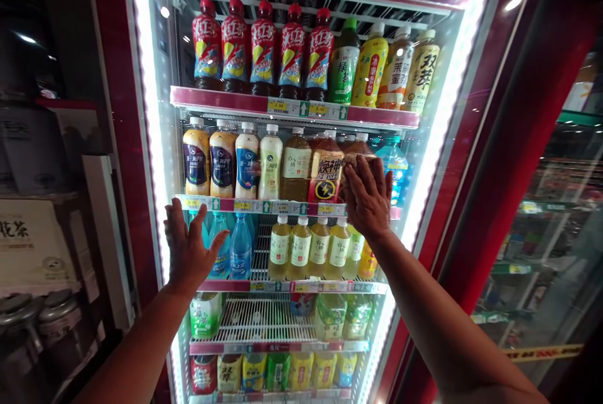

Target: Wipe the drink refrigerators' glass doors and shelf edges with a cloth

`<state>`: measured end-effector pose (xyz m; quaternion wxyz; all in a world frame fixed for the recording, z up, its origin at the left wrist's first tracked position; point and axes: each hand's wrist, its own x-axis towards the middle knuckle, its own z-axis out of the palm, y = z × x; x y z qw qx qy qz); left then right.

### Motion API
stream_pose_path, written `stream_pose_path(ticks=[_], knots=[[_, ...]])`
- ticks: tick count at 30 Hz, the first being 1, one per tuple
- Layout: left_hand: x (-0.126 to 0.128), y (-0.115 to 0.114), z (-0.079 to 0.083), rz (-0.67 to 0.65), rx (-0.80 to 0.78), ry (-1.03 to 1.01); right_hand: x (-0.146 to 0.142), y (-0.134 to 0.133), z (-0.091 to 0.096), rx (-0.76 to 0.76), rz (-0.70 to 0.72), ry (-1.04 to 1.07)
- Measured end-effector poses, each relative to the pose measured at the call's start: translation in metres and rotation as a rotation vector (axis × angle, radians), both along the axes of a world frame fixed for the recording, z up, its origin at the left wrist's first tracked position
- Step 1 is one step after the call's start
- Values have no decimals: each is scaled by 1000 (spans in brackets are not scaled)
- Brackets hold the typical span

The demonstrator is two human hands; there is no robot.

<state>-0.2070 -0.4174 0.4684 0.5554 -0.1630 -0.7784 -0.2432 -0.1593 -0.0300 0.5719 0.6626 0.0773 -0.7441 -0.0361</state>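
Observation:
A glass door stands in front of a lit drinks fridge. My right hand (370, 196) is pressed against the glass at the middle shelf, over a bunched tan cloth (352, 159); most of the cloth is hidden under the fingers. Just left of it, behind the glass, is a bottle with a red and yellow label (325, 171). Lower left, my left hand (191, 244) is spread with its fingers apart, holding nothing, in front of blue bottles (240, 250). Whether its palm touches the glass I cannot tell.
Red-capped bottles (264, 46) line the upper shelf, and pale bottles (300, 244) stand lower down. Bright light strips (153, 102) edge the fridge. At the left are dark jars (59, 322) and a pale box (35, 244). A red frame (513, 215) and another glass-fronted shelf unit stand right.

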Motion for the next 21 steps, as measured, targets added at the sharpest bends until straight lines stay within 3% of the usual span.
stream_pose_path(ticks=[5, 10, 15, 21], knots=[[-2, -1, 0, -1, 2, 11, -8, -18, 6, -42, 12, 119], [-4, -2, -1, 6, -8, 26, -6, -29, 1, 76, 15, -9], [-4, -5, -2, 9, -16, 18, -11, -37, 8, 2, 8, 51], [-6, -9, -4, 22, -63, 68, -8, -48, -2, 103, 28, -126]])
